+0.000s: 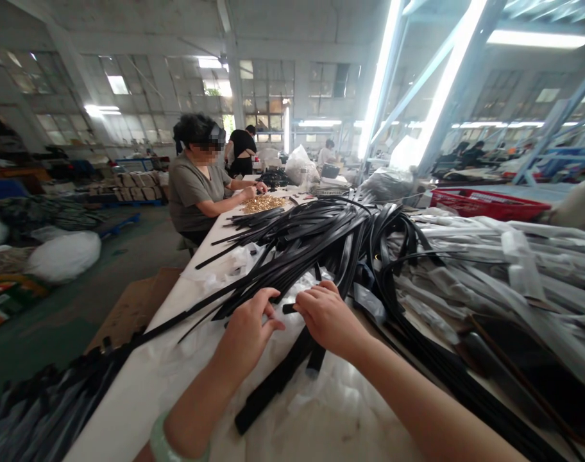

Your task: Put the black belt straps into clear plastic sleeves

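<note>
My right hand (324,314) is closed on a black strap, whose short end (288,308) sticks out to the left of the fingers. Just left of that end is my left hand (254,324), its thumb and fingers curved and apart with nothing seen between them. A large heap of long black straps (316,237) spreads over the white table (148,372) beyond both hands. Under and in front of my right hand, thicker black strap ends (268,388) lie on crumpled clear plastic.
Plastic-wrapped strips (523,256) cover the table's right side, with a red crate (489,204) behind. A person (196,186) sits at the left edge by a pile of small gold pieces (263,204). More black straps (37,410) lie at the lower left.
</note>
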Tool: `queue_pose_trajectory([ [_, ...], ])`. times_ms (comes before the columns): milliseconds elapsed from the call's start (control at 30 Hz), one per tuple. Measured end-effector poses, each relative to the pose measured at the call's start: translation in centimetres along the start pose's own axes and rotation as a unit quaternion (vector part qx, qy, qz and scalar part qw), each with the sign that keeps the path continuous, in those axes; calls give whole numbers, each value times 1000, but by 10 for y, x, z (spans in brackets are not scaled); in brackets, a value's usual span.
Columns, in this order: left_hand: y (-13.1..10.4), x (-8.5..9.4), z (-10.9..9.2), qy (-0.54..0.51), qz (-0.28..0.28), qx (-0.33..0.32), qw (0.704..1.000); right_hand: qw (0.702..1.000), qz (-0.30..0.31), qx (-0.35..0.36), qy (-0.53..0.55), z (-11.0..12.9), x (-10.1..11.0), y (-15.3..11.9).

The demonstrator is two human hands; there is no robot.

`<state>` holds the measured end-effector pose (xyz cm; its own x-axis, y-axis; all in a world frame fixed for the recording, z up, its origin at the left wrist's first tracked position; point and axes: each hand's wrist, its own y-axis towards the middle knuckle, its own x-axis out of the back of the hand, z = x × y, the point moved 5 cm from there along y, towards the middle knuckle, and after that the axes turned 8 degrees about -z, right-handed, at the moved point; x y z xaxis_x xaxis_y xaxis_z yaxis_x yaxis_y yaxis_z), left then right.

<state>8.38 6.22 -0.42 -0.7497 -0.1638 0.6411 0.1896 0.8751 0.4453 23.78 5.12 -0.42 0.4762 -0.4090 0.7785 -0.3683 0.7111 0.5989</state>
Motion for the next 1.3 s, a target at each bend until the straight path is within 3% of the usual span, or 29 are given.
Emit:
queue_pose_trajectory([
  [167,-4,-3,1,7,11,4,1000,998,40,42,-31,8,-9,-3],
  [300,-7,-4,-4,50,32,-13,998,996,63,56,5,13,-17,-6],
  [533,-5,12,-4,146,-18,-55,987,995,89,23,-32,-20,-22,-4],
  [700,-11,3,-7,186,-18,-131,974,998,30,45,-36,4,-19,-4],
  [800,-14,0,-10,206,-21,-168,964,997,25,57,-34,14,-18,-5],
  [1000,-6,20,-6,247,-62,-150,955,997,31,17,-65,-20,-9,1],
  [1167,-11,21,-11,231,-90,-163,955,994,-56,20,-92,-21,9,4],
  [1300,-16,11,-16,123,-122,-137,975,985,-136,23,-108,-14,29,1],
])
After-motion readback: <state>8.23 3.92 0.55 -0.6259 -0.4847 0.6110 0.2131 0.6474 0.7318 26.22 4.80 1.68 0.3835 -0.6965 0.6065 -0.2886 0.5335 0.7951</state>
